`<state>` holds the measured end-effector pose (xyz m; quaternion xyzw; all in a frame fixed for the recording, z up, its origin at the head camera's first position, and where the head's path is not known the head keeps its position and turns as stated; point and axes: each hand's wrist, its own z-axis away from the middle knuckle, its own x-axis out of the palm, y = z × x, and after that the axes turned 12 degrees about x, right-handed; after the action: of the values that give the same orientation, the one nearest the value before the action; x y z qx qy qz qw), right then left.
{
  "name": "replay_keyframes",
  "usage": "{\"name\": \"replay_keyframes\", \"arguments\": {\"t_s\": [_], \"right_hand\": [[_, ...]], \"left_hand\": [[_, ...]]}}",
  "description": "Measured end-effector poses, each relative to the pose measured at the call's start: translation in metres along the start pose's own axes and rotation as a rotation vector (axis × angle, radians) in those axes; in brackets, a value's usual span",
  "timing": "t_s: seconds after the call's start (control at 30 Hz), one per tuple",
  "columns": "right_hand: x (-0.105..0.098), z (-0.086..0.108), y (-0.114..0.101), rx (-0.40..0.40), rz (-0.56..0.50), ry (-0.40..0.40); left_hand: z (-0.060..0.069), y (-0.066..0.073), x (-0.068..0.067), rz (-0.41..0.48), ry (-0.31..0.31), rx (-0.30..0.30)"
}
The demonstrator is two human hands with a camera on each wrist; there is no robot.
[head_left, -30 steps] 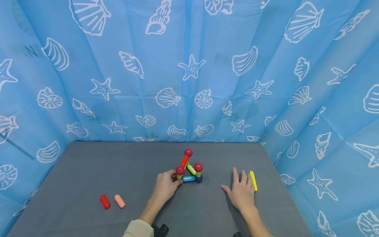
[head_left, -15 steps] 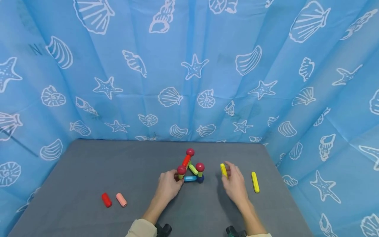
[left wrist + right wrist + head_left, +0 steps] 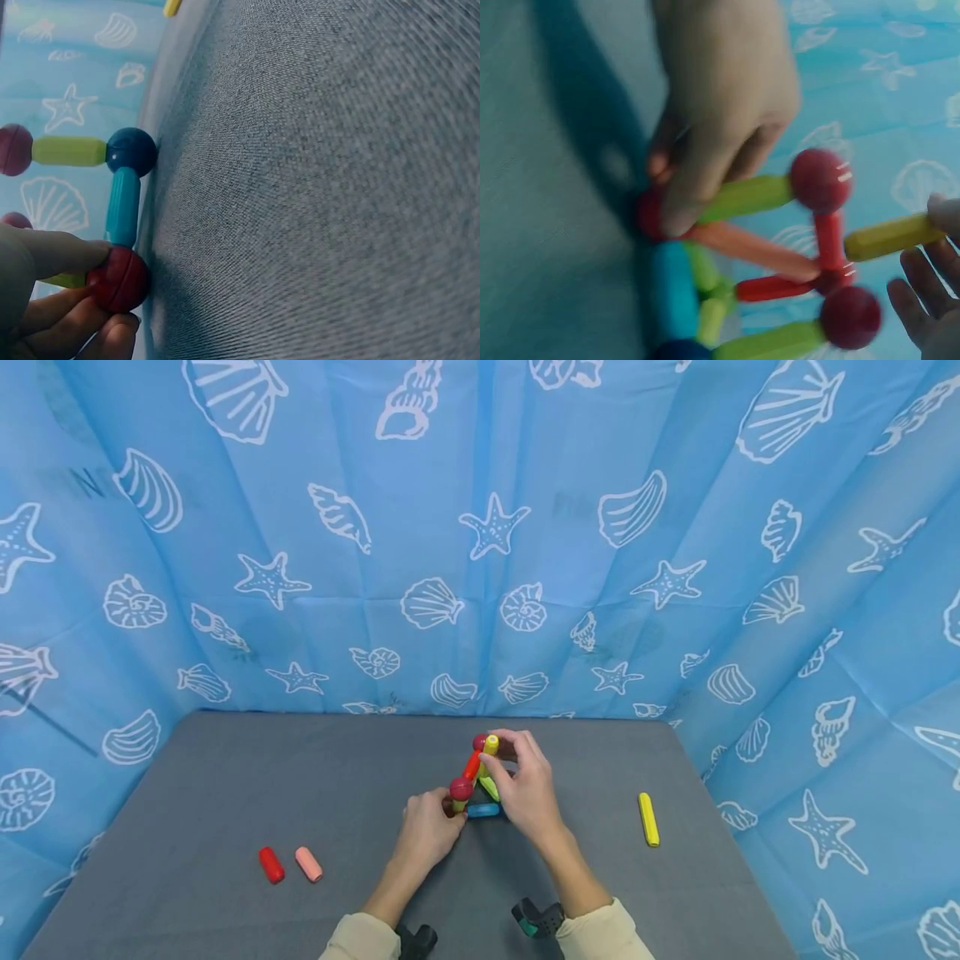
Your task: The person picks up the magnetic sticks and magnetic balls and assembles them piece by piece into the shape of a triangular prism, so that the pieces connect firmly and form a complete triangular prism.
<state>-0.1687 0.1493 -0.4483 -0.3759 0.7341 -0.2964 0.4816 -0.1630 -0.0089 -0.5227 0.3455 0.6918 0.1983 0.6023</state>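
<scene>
At the middle of the table stands a frame of magnetic sticks and balls. My left hand (image 3: 429, 828) pinches a red ball (image 3: 120, 279) at its base, beside a light blue stick (image 3: 124, 206). That stick runs to a dark blue ball (image 3: 131, 152), which my right hand hides in the head view. My right hand (image 3: 528, 785) holds a yellow stick (image 3: 889, 236) by one end, close to the frame's upper part. In the right wrist view, the stick's free end is near a red stick (image 3: 828, 240) between upper red balls (image 3: 821, 180); contact cannot be told.
Another yellow stick (image 3: 648, 820) lies on the grey table (image 3: 360, 752) at the right. To the left lie a short red stick (image 3: 272, 865) and a pink stick (image 3: 308, 864). A blue shell-print curtain (image 3: 337, 635) hangs behind and beside the table.
My right hand was spread beside the other yellow stick; half a second ago it held this one right of the frame. It has since carried it left to the frame. My left hand stays put.
</scene>
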Motion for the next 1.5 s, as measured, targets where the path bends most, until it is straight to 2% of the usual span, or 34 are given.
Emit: {"name": "replay_keyframes", "arguments": {"t_s": [0.1,0.23,0.4,0.57,0.7,0.83,0.9,0.97,1.1,1.2,1.27,1.4,1.5], "right_hand": [[0.004,0.004,0.011,0.012,0.112,-0.051],[0.005,0.011,0.020,0.017,0.257,-0.078],[0.009,0.017,0.028,-0.060,0.399,-0.095],[0.013,0.019,0.029,-0.139,0.451,-0.092],[0.015,0.021,0.030,-0.166,0.460,-0.112],[0.016,0.022,0.036,-0.157,0.425,-0.124],[0.016,0.023,0.042,-0.127,0.391,-0.131],[0.014,0.023,0.051,-0.065,0.323,-0.137],[0.008,0.024,0.074,0.123,0.148,-0.161],[0.003,0.023,0.088,0.198,0.036,-0.187],[-0.001,0.022,0.092,0.180,-0.005,-0.204],[-0.006,0.020,0.092,0.123,0.014,-0.248],[-0.006,0.022,0.091,0.139,0.032,-0.279]], "left_hand": [[0.000,0.000,0.001,0.005,-0.012,-0.003],[0.000,-0.001,0.000,0.007,-0.004,0.007],[0.000,0.000,-0.001,0.009,-0.006,0.003],[0.000,0.001,-0.001,0.006,-0.021,-0.005],[0.000,0.001,0.000,0.001,-0.020,-0.007],[0.001,0.001,0.002,-0.003,-0.015,-0.008],[0.001,0.001,0.002,-0.007,-0.011,-0.011],[0.001,0.001,0.002,-0.009,-0.008,-0.010],[0.001,0.001,0.003,-0.009,0.002,-0.006],[0.002,0.000,0.002,0.001,0.009,-0.007],[0.002,0.000,0.002,0.002,0.013,-0.012],[0.001,-0.001,0.004,-0.006,0.011,-0.018],[0.001,-0.001,0.005,-0.010,0.012,-0.021]]}}
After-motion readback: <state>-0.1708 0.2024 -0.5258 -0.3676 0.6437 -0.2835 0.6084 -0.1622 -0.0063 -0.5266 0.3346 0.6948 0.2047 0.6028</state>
